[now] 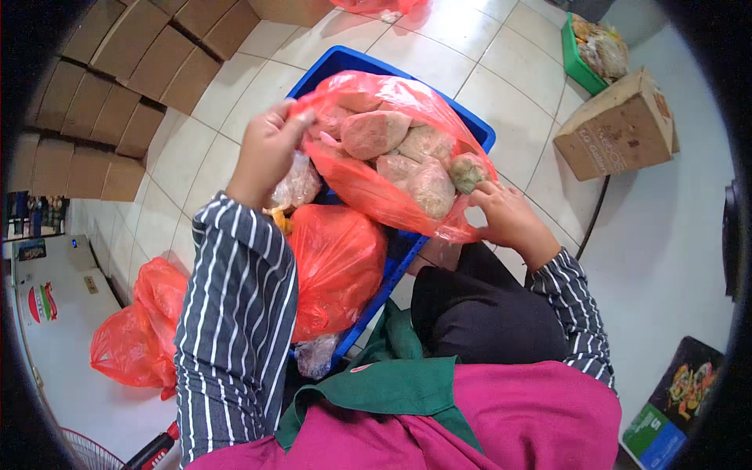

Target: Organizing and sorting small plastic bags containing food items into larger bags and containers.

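Note:
A red plastic bag (364,179) lies spread wide on a blue plastic crate (487,134). My left hand (270,147) pinches the bag's rim at its upper left, and my right hand (505,214) grips the rim at its lower right. Several wrapped pale lumps (376,134), perhaps frozen food, show through the bag's mouth, with a greenish wrapped lump (468,172) near my right fingers. Below it in the crate sits a knotted red bag (338,264). A clear bag of pale pieces (296,183) is beside my left wrist.
Cardboard boxes (132,59) are stacked at the upper left. Another red bag (141,329) rests on a white chest (64,305) at the left. A cardboard carton (614,132) and a green crate (578,64) holding bags stand at the upper right on the tiled floor (505,88).

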The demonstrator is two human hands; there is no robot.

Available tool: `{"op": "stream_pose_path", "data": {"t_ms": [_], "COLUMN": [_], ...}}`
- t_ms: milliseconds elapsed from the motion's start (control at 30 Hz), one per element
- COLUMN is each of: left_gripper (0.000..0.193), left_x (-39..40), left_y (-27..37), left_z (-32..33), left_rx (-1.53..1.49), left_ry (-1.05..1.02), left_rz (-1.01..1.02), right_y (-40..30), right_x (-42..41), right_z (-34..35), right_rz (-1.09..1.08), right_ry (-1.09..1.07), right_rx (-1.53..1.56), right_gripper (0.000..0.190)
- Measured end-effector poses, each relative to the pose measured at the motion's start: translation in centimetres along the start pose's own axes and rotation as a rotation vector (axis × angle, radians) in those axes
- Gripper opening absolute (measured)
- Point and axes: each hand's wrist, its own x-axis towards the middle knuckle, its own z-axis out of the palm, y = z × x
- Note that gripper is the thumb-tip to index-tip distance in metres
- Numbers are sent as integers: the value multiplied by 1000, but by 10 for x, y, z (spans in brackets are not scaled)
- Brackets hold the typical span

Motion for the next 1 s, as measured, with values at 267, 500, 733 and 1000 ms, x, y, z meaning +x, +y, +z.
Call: {"op": "stream_pose_path", "data": {"t_ms": [267,500,733,1000], "left_gripper": [19,50,31,58], "left_x": [-22,-41,-67,-68], "left_y": [-20,-6,13,22], "left_z": [38,54,84,116], "left_rx": [257,465,227,-523], "left_ry": [-2,262,201,-171], "left_rz": [50,254,360,-179], "right_y": [45,48,36,-32], "right_x": [42,69,52,31], "right_z": [35,53,6,-43], "right_rz": [208,187,59,-245], "right_ry": [455,581,686,399], "right_rx": [250,303,839,1324], "right_gripper": [69,69,53,53]}}
